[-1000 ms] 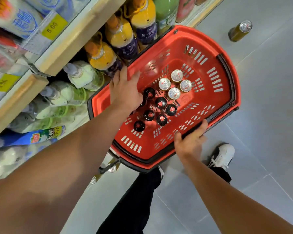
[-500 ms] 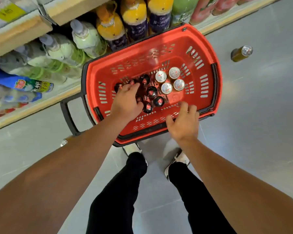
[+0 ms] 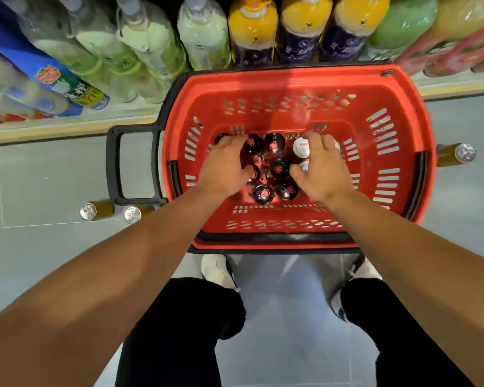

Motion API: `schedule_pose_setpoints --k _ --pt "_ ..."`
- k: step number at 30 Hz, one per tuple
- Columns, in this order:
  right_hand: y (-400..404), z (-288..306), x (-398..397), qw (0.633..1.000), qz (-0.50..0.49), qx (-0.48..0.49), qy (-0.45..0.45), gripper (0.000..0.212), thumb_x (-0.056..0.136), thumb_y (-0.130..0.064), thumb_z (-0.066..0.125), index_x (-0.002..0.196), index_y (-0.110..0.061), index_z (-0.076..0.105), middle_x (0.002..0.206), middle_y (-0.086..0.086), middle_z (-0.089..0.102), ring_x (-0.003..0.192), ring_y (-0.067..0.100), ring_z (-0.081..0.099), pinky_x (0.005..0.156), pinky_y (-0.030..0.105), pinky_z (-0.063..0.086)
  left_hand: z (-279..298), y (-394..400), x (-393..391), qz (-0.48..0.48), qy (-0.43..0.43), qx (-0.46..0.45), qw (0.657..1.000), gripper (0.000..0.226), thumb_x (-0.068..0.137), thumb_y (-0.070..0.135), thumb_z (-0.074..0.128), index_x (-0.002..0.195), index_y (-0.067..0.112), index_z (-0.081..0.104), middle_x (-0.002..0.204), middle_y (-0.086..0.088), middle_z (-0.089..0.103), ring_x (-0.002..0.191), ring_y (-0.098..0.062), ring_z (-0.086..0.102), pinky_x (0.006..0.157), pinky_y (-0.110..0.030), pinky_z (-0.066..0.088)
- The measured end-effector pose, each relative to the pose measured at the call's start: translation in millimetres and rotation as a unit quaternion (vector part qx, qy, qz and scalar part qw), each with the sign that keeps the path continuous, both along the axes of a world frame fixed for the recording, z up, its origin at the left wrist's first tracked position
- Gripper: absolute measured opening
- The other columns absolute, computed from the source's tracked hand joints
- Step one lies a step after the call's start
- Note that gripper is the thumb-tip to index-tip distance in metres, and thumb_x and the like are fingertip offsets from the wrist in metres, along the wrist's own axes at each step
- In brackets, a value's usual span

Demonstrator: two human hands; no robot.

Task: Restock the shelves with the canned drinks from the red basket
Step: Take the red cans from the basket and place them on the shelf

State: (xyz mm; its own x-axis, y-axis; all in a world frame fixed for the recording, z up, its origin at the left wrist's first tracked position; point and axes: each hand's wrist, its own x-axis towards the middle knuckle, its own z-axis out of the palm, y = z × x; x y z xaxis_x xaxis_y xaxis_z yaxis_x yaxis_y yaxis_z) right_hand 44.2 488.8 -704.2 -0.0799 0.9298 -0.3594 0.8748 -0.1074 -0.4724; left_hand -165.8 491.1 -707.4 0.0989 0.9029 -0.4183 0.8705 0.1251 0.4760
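Both hands are down in the red basket [image 3: 397, 88] now, the cans upright at its floor's centre, ends up, so the lift is straight upward. Left hand [image 3: 224, 166] curls round a black-topped can [image 3: 253, 174]; right hand [image 3: 323, 169] spreads over the silver-topped cans [image 3: 301, 146] (firm grip? cannot tell).

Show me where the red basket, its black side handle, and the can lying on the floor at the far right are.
red basket [image 3: 299, 79], head view, far rim by the shelf.
black handle [image 3: 113, 166], head view, outer bar of the loop.
can [image 3: 465, 153], head view, silver lid end.
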Motion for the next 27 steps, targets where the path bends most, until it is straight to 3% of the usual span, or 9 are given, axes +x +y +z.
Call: schedule_pose_setpoints --k 7,16,22,27 --pt "35 -82 -7 0.996 0.080 0.026 0.030 0.065 0.082 -0.029 0.066 0.140 -0.016 0.040 0.130 0.010 0.043 0.112 0.037 0.053 0.085 0.043 0.050 -67 27 5 -0.020 0.043 0.061 0.997 0.070 0.077 0.021 0.070 0.143 0.018 0.045 0.138 -0.013 0.052 0.125 -0.036 0.050 0.099 -0.048 0.047" --pt "70 -132 -9 0.988 0.148 0.029 0.020 0.075 0.078 -0.039 0.070 0.145 -0.023 0.040 0.140 0.009 0.050 0.125 0.028 0.051 0.102 0.035 0.043 -109 43 6 -0.040 0.091 0.087 0.991 0.072 0.076 0.021 0.075 0.142 0.018 0.048 0.140 -0.008 0.056 0.130 -0.026 0.050 0.110 -0.034 0.038" --pt "74 -144 -16 0.984 0.166 0.056 -0.004 0.062 0.074 -0.038 0.075 0.129 -0.018 0.055 0.116 0.012 0.061 0.106 0.031 0.059 0.086 0.039 0.050 -120 48 12 -0.087 0.166 0.072 0.980 0.074 0.078 0.035 0.073 0.145 0.027 0.043 0.132 -0.009 0.060 0.125 -0.033 0.051 0.099 -0.046 0.046" --pt "77 -141 -23 0.987 0.156 0.033 -0.024 0.057 0.073 -0.037 0.078 0.118 -0.010 0.056 0.104 0.010 0.067 0.097 0.031 0.062 0.077 0.040 0.052 -126 49 13 -0.076 0.193 0.062 0.976 0.080 0.077 0.051 0.073 0.147 0.037 0.036 0.138 -0.006 0.055 0.131 -0.031 0.042 0.107 -0.045 0.036"
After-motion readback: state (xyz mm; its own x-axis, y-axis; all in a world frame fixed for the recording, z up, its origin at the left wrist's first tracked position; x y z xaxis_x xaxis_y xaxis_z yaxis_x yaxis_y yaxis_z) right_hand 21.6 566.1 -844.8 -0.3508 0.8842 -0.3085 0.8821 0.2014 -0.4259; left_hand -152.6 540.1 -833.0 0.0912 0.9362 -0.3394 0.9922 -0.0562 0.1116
